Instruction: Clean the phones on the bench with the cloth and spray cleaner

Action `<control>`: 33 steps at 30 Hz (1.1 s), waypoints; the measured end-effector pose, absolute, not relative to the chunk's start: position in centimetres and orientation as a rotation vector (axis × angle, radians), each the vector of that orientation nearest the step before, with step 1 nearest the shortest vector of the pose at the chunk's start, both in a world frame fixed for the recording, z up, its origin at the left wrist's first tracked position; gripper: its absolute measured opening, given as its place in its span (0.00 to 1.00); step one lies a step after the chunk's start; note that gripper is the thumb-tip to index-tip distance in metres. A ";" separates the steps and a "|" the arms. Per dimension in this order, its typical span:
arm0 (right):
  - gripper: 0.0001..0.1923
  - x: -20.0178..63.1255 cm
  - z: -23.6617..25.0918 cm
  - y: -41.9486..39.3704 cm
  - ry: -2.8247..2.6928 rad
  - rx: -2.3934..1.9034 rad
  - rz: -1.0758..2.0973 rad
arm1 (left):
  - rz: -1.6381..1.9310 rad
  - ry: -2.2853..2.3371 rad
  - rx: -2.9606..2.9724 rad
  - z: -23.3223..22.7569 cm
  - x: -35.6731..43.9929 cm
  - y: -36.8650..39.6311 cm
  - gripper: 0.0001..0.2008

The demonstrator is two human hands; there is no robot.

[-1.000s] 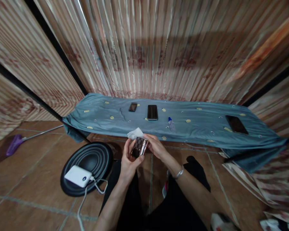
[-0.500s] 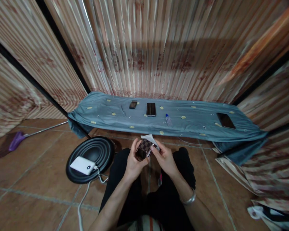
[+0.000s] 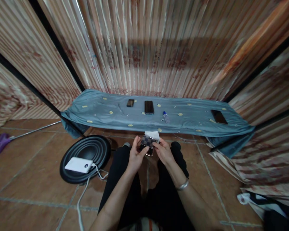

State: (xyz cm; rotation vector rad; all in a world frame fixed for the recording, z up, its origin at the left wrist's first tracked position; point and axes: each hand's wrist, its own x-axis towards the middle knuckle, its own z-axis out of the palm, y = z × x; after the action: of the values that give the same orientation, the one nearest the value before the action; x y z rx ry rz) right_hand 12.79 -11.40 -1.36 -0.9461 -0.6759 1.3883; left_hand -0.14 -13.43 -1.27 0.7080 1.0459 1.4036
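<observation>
The 2 hands meet over the gap between the knees, just on the near side of the blue bench. The left hand grips a small checkered case by its left side, thumb across the dark near part, likely to keep it steady. The right hand has its fingers bent narrow at the case's right edge, pinching a white cloth that lies along the far edge; the cloth seems held there so it sits against the case. How firmly each finger presses, I cannot tell.

On the bench, a dark phone lies flat near the middle, with a blue-capped bottle to its right, within easy reach. On the left, a white power bank rests on a round black stool, perhaps for support, its white cable hanging down.
</observation>
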 end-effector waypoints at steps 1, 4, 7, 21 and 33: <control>0.14 12.8 -1.2 -11.0 -0.651 -0.931 1.415 | 1.383 0.998 0.597 -1.3 -0.3 -13.0 0.28; 0.15 12.6 -1.0 -9.8 -0.642 -0.893 1.503 | 1.245 0.852 0.326 -1.1 -0.7 -12.0 0.15; 0.16 12.5 -1.1 -8.6 -0.732 -0.862 1.573 | 1.141 0.764 0.183 -0.5 -0.7 -11.2 0.15; 0.21 16.3 -0.2 1.6 -1.794 -1.139 0.765 | 1.100 0.788 0.275 1.5 3.3 -1.2 0.18; 0.30 13.3 -4.6 -0.6 -2.049 -1.102 0.588 | 1.341 0.923 0.422 -3.8 3.8 0.9 0.21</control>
State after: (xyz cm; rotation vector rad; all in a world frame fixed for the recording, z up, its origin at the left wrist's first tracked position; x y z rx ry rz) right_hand 13.26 -0.61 -4.64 -1.1018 -2.0488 0.5876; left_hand 3.82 0.90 -3.79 0.4221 0.9234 1.3407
